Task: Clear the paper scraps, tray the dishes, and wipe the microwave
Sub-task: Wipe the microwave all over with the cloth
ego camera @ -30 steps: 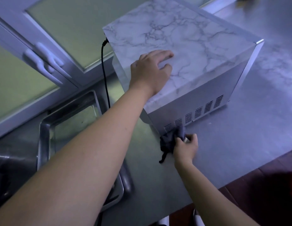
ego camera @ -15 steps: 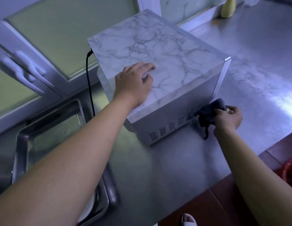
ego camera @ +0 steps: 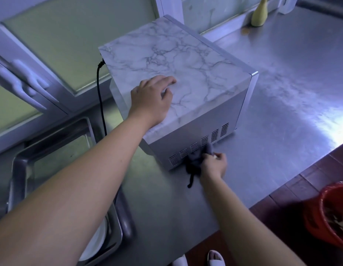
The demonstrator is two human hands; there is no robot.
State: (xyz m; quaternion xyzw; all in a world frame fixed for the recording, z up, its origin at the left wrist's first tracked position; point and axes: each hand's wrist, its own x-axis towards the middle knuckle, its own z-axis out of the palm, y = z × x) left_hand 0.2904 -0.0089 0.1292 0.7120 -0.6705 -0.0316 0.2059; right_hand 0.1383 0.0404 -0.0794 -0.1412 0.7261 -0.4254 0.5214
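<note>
head view: wiping the vented side of the microwave (ego camera: 186, 60)
left hand (ego camera: 151, 100) lies flat on the marble-patterned top, fingers relaxed and nearly straight, holding nothing. right hand (ego camera: 213, 166) curls its fingers round a bunched dark cloth (ego camera: 194, 162), pressed against the vent slots (ego camera: 205, 140) low on the near side. the microwave stands on the steel counter (ego camera: 281, 121), black cord (ego camera: 100, 96) at its back left. a metal tray (ego camera: 21, 169) sits to the left with a white plate (ego camera: 95, 244) in it; a red bucket (ego camera: 331, 214) is on the floor.
</note>
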